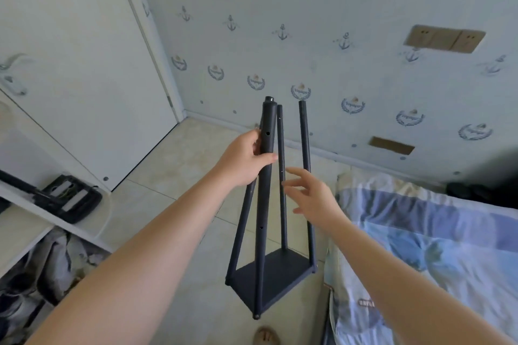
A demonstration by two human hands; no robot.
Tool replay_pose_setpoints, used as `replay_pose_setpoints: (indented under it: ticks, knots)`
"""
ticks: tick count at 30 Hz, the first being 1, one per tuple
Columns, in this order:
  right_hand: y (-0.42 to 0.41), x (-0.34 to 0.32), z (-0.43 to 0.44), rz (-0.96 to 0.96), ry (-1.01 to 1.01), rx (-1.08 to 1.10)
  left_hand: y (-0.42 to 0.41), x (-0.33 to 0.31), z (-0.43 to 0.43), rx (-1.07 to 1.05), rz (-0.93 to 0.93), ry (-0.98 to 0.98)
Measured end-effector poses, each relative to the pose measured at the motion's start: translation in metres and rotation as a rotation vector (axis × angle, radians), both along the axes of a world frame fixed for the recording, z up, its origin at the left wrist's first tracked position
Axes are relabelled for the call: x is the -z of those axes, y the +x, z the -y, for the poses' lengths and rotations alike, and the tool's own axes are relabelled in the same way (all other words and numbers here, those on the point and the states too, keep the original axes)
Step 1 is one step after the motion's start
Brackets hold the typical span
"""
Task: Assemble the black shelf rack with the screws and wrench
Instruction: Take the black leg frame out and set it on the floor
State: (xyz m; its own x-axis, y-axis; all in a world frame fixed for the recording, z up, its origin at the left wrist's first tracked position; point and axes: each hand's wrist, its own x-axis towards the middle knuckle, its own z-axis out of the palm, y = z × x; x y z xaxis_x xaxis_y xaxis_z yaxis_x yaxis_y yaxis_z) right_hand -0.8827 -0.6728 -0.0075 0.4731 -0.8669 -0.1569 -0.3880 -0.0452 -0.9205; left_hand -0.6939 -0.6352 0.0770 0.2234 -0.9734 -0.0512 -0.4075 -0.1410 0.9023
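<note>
Wall: pale blue wallpaper printed with anchors and crests (pixel 308 8), behind everything.
Floor: beige tiled floor (pixel 173 165), carrying the rack.
Bed: bed with a blue and white patterned cover (pixel 420 232), just right of the rack.
Rack: black metal shelf rack (pixel 276 274), upright on the floor between a white shelf unit (pixel 42 210) and the bed. It has one flat bottom panel and four thin poles rising from the corners, tops free.
Left hand: left hand (pixel 244 159), grip wrapped round the upper part of the nearest pole (pixel 265 190), thumb across its front, below a screw hole.
Right hand: right hand (pixel 314 193), grip wide, fingers spread, holding nothing, just beside the rear pole (pixel 282 204); whether they touch, I cannot tell.
Foot: bare toes (pixel 266 337) at the bottom edge, near the rack's closest corner.
</note>
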Motion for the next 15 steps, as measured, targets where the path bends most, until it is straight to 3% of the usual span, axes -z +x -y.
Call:
replay_pose_setpoints:
  ticks: [15]
  knots:
    - [-0.001,-0.002,0.125,-0.12,0.042,0.352,0.096,-0.018,-0.072,0.122,0.066,0.093]
